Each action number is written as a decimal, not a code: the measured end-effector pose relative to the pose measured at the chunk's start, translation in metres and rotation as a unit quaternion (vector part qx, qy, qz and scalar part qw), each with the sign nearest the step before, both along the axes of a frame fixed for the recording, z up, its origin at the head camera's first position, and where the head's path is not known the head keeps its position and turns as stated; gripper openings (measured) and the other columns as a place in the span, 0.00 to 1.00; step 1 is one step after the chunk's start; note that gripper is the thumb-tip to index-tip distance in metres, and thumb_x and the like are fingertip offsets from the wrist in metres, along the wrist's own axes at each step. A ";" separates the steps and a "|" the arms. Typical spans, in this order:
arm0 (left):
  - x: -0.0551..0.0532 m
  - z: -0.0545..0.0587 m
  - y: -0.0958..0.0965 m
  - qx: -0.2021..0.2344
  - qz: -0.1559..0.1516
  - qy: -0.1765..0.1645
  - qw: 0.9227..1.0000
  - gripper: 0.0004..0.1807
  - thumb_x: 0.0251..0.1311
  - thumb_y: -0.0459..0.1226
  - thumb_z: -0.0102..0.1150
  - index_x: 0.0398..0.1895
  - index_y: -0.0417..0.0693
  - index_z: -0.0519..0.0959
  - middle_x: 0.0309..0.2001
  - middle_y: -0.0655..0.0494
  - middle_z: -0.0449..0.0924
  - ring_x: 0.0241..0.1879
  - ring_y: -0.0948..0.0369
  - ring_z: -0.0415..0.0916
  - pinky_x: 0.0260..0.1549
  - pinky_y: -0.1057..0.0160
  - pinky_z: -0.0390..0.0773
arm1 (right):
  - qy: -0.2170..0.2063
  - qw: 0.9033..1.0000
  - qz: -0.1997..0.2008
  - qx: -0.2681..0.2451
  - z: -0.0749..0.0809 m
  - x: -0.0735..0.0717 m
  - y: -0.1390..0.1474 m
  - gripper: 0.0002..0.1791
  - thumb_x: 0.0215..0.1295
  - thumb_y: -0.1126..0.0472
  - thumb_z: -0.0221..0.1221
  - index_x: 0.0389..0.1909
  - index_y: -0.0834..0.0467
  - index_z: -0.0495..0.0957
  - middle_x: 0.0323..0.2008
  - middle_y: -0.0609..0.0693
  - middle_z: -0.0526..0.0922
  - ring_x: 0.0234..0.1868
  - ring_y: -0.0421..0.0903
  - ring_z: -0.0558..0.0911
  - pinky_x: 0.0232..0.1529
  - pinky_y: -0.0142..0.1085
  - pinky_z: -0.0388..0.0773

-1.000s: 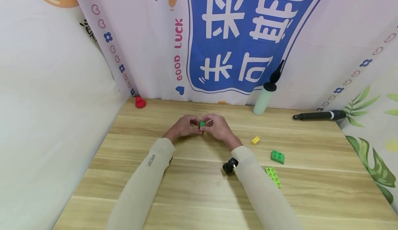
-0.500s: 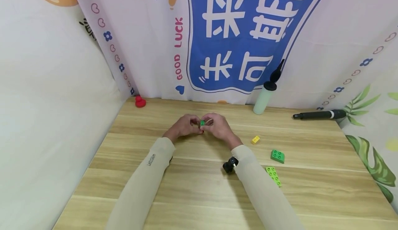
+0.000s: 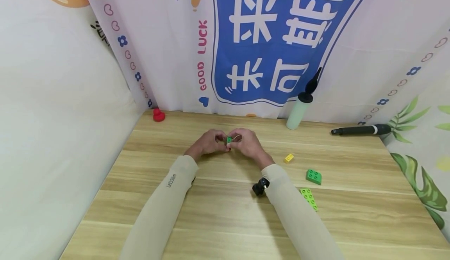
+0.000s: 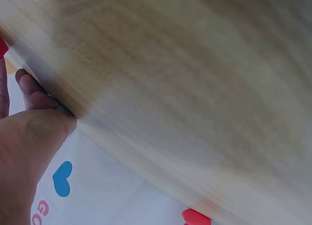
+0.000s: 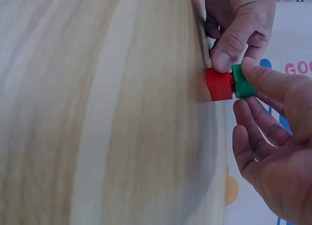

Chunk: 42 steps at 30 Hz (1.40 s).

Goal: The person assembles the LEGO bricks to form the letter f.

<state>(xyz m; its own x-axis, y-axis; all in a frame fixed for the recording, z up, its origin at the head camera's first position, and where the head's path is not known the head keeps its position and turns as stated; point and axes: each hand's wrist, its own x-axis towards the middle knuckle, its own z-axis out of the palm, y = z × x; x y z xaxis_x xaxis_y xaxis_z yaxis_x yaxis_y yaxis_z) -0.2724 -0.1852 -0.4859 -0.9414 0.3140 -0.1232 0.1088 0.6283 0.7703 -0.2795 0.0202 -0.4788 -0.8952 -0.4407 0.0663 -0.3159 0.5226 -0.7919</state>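
Observation:
Both hands meet near the back middle of the table. My right hand [image 3: 246,143] pinches a small green toy brick [image 5: 244,81] between thumb and fingers, its studs facing up in the head view. A red brick [image 5: 219,84] sits directly under it, low at the tabletop, with a narrow strip of red showing between the two. My left hand [image 3: 211,142] grips the red brick from the left, its thumb at the brick's edge in the right wrist view. In the left wrist view the left hand [image 4: 31,142] shows at the left edge; its fingertips' contact is mostly hidden.
To the right lie a small yellow brick [image 3: 289,158], a green brick [image 3: 313,176] and a lime brick [image 3: 309,199], partly behind the right sleeve. At the back stand a red knobbed object [image 3: 158,115] and a pale green pump [image 3: 298,111]. A black microphone-like object [image 3: 361,130] lies back right.

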 end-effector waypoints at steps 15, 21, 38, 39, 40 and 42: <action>0.003 0.000 0.003 0.002 0.001 -0.009 1.000 0.14 0.61 0.40 0.79 0.48 0.49 0.88 0.48 0.51 0.86 0.48 0.55 0.77 0.56 0.55 0.77 | -0.020 0.999 -0.017 -0.029 -0.005 0.001 0.000 0.16 0.60 0.65 0.78 0.49 0.58 0.90 0.47 0.56 0.91 0.46 0.52 0.90 0.47 0.38 0.87; 0.003 0.001 0.002 0.005 0.003 -0.003 1.000 0.16 0.61 0.39 0.79 0.50 0.47 0.88 0.51 0.49 0.86 0.51 0.53 0.77 0.58 0.53 0.77 | -0.023 0.998 -0.027 -0.049 -0.009 0.001 0.002 0.15 0.61 0.65 0.77 0.49 0.58 0.90 0.47 0.56 0.92 0.44 0.50 0.90 0.43 0.34 0.85; 0.003 0.001 0.002 0.004 -0.004 0.005 1.000 0.16 0.62 0.37 0.78 0.51 0.45 0.87 0.52 0.48 0.86 0.54 0.52 0.77 0.61 0.52 0.76 | -0.052 0.997 -0.026 -0.045 -0.005 -0.002 0.002 0.15 0.60 0.65 0.77 0.48 0.58 0.90 0.46 0.56 0.92 0.47 0.51 0.89 0.42 0.32 0.83; 0.003 0.001 0.002 0.004 -0.004 0.005 1.000 0.16 0.62 0.37 0.78 0.51 0.45 0.87 0.52 0.48 0.86 0.53 0.52 0.77 0.61 0.52 0.76 | -0.054 0.997 -0.026 -0.045 -0.005 -0.002 0.001 0.15 0.61 0.65 0.77 0.49 0.58 0.90 0.46 0.56 0.92 0.47 0.51 0.89 0.42 0.32 0.83; 0.003 0.001 0.002 0.005 -0.004 0.005 1.000 0.16 0.62 0.37 0.78 0.51 0.45 0.87 0.52 0.48 0.86 0.53 0.52 0.77 0.60 0.53 0.76 | -0.055 0.997 -0.026 -0.045 -0.005 -0.002 0.001 0.15 0.61 0.65 0.77 0.49 0.58 0.90 0.47 0.56 0.92 0.47 0.51 0.89 0.43 0.32 0.83; 0.002 0.001 0.001 0.008 -0.006 0.002 1.000 0.16 0.62 0.38 0.78 0.51 0.45 0.87 0.52 0.48 0.86 0.53 0.53 0.77 0.60 0.53 0.76 | -0.058 0.997 -0.027 -0.046 -0.005 -0.002 0.001 0.15 0.61 0.65 0.77 0.49 0.58 0.90 0.47 0.56 0.92 0.47 0.52 0.89 0.42 0.31 0.83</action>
<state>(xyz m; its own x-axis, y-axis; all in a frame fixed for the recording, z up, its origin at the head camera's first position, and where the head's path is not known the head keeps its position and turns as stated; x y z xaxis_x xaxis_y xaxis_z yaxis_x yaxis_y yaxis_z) -0.2700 -0.1844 -0.4851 -0.9380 0.3273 -0.1142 0.1192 0.6138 0.7804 -0.2812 0.0217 -0.4843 -0.9214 -0.3887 -0.0007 -0.1934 0.4598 -0.8667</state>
